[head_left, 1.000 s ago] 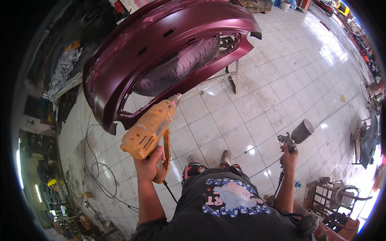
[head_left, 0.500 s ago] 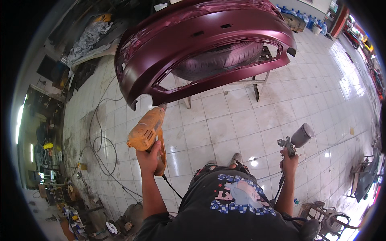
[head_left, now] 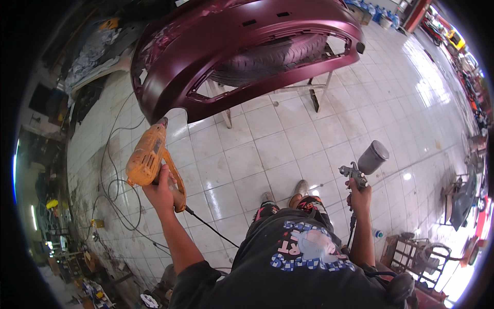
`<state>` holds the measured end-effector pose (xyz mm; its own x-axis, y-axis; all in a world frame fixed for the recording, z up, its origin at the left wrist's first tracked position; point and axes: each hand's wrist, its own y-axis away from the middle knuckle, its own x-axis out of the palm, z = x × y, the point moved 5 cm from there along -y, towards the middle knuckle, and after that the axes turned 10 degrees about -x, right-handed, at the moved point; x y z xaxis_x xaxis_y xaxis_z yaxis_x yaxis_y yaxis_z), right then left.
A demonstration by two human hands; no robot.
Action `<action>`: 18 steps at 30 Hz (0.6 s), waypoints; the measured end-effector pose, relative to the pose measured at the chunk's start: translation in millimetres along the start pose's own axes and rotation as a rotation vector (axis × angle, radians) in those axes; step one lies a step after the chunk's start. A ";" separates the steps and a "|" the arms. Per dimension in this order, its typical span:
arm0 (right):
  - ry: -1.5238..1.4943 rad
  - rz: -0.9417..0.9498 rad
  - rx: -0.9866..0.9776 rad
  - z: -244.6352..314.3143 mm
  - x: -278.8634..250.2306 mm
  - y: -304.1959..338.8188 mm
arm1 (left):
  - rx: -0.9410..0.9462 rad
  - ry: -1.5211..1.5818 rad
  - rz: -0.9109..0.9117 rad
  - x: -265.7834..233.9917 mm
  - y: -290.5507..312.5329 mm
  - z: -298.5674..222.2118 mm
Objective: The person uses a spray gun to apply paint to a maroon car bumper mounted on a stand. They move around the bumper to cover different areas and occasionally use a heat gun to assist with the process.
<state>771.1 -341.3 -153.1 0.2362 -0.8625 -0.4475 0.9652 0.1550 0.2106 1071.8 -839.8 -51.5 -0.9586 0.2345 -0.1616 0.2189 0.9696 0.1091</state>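
My left hand (head_left: 160,191) grips the handle of an orange heat gun (head_left: 146,156), whose nozzle points up at the lower left edge of a dark red car bumper (head_left: 226,46). The bumper rests on a metal stand (head_left: 316,92) with a tyre (head_left: 267,56) behind its opening. My right hand (head_left: 358,195) holds a silver spray gun (head_left: 363,167) with a grey cup on top, well below and right of the bumper. A hose runs down from the spray gun along my forearm.
White floor tiles (head_left: 267,149) spread under the bumper. Black cables (head_left: 116,190) loop across the floor at the left, and the heat gun's cord trails toward my legs. Cluttered shelves and tools line the left edge. A metal cart (head_left: 417,255) stands at the lower right.
The view has shifted so the bumper now sits more to the right and higher. The heat gun moved left and its nozzle stays near the bumper's lower left edge. The spray gun hand barely moved.
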 end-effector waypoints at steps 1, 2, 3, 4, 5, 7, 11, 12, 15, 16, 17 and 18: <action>0.021 0.000 0.031 -7.1 -7.1 6.8 | -0.030 -0.019 0.006 -0.7 -3.1 17.0; 0.020 0.005 0.058 -12.5 -6.9 10.6 | -0.040 -0.043 0.005 -3.2 -9.6 24.4; 0.016 0.006 0.060 -17.5 -9.1 13.1 | 0.011 -0.037 -0.022 -2.0 -7.7 27.7; -0.011 -0.010 0.059 -23.0 -10.0 15.8 | 0.020 -0.053 -0.047 -5.7 -11.6 32.2; -0.028 -0.026 0.054 -23.0 -18.4 15.5 | 0.021 -0.061 -0.073 -4.6 -12.3 39.1; -0.047 -0.070 0.074 -29.5 -34.9 15.9 | -0.013 -0.070 -0.129 1.9 -16.9 41.3; 0.002 -0.085 0.136 -73.6 -67.8 -0.5 | -0.007 -0.178 -0.212 -21.7 -50.2 59.9; -0.058 -0.106 0.082 -84.9 -72.6 -9.9 | 0.055 -0.162 -0.278 -27.3 -44.3 69.2; -0.106 -0.052 0.119 -106.4 -104.0 -14.1 | -0.036 0.112 -0.136 31.8 50.0 33.1; -0.089 -0.056 0.093 -125.1 -122.5 -21.0 | -0.014 0.153 -0.049 61.3 63.7 25.8; -0.148 -0.077 0.062 -126.9 -141.0 -22.3 | -0.012 0.215 0.000 91.4 79.1 20.5; -0.202 -0.086 0.034 -125.2 -165.0 -25.1 | -0.017 0.272 0.041 124.1 106.1 15.2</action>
<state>722.0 -142.5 -193.3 0.1224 -0.9513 -0.2830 0.9758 0.0632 0.2094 978.9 -706.8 -74.9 -0.9634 0.2437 0.1120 0.2571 0.9580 0.1273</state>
